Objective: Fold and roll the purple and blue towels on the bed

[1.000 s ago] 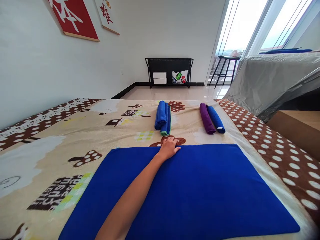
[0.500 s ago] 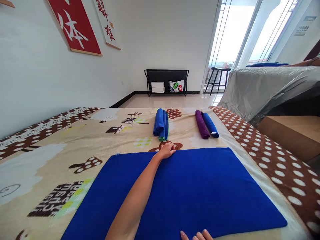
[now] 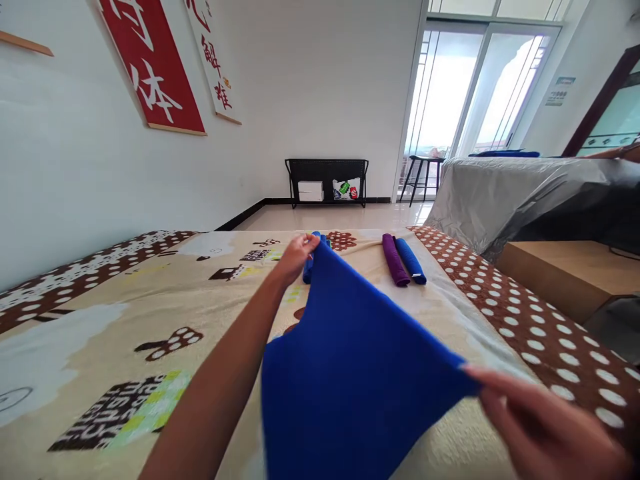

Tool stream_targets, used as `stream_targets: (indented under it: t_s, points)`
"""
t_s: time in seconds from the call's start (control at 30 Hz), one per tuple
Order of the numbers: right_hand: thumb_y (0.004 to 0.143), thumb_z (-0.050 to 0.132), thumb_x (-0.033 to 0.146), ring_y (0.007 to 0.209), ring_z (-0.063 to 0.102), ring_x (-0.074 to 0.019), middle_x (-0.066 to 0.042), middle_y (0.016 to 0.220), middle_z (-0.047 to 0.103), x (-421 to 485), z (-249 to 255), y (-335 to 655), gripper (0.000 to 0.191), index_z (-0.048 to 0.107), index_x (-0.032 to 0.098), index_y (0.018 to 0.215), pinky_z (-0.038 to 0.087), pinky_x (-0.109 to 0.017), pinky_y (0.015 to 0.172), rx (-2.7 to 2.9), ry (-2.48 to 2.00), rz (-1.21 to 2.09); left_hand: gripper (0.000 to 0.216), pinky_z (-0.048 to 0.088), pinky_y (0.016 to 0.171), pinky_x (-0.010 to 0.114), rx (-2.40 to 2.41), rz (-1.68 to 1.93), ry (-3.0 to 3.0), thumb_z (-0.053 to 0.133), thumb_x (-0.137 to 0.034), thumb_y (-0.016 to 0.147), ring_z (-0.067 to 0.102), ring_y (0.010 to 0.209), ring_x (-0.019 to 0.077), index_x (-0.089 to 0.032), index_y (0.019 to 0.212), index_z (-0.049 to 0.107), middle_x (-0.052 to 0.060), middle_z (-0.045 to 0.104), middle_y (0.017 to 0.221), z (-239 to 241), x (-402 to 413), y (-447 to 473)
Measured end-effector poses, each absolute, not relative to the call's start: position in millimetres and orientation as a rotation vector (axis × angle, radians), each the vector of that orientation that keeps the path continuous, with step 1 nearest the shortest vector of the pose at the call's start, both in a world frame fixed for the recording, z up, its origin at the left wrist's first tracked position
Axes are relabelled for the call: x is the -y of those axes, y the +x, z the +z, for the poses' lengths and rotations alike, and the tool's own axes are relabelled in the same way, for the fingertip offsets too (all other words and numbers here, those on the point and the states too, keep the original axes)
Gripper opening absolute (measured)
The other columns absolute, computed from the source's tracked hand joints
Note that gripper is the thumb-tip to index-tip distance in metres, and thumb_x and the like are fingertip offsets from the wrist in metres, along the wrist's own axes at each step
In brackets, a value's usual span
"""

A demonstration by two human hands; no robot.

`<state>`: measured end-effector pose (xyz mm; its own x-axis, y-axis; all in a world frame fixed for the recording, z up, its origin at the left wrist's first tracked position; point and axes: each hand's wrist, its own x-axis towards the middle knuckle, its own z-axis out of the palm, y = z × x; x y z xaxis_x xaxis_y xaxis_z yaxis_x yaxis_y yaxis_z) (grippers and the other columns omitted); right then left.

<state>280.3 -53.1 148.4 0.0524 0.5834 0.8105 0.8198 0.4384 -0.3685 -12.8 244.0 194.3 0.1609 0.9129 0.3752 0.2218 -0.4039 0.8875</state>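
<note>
A plain blue towel [image 3: 345,360] hangs lifted between my two hands, its upper edge stretched taut and slanting down to the right. My left hand [image 3: 299,257] pinches that edge at its far end, in front of the rolled blue towels [image 3: 308,270], which it and the cloth partly hide. Close to the camera at lower right, my right hand [image 3: 545,413] is closed on the other end of the edge and blurred by motion. A purple rolled towel [image 3: 395,261] and a blue rolled towel [image 3: 411,260] lie side by side farther back on the patterned blanket [image 3: 210,360].
A cardboard box [image 3: 550,273] stands right of the bed, near a table under grey plastic sheeting [image 3: 475,193]. Along the back wall are a black rack [image 3: 327,172] and a dark stool [image 3: 425,177]. A person's arm [image 3: 617,153] shows at the far right.
The blue towel lay flat on the blanket; now it is raised and folded over in the air. My left hand rose from its far edge, and my right hand moved right and up.
</note>
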Motion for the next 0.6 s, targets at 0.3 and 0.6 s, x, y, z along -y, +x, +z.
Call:
stream_targets:
  t_s: [0.3, 0.6]
  points:
    - [0.095, 0.040, 0.021, 0.101, 0.067, -0.0134, -0.013, 0.109, 0.070, -82.6, 332.8, 326.1, 0.043, 0.056, -0.006, 0.125, 0.046, -0.031, 0.082, 1.228, -0.853, 0.693, 0.016, 0.050, 0.085, 0.039, -0.921, 1.702, 1.541, 0.069, -0.009, 0.086, 0.061, 0.070, 0.0110, -0.013, 0.083, 0.054, 0.001, 0.063, 0.074, 346.8, -166.0, -76.0]
    - [0.079, 0.065, 0.013, 0.100, 0.067, -0.0192, -0.020, 0.109, 0.069, -121.2, 353.0, 301.9, 0.048, 0.059, -0.010, 0.120, 0.048, -0.033, 0.084, 1.347, -0.845, 0.517, 0.033, 0.049, 0.087, 0.041, -1.013, 1.877, 1.595, 0.085, -0.017, 0.075, 0.066, 0.075, 0.0141, -0.005, 0.100, 0.067, 0.005, 0.068, 0.085, 373.0, -137.0, -113.6]
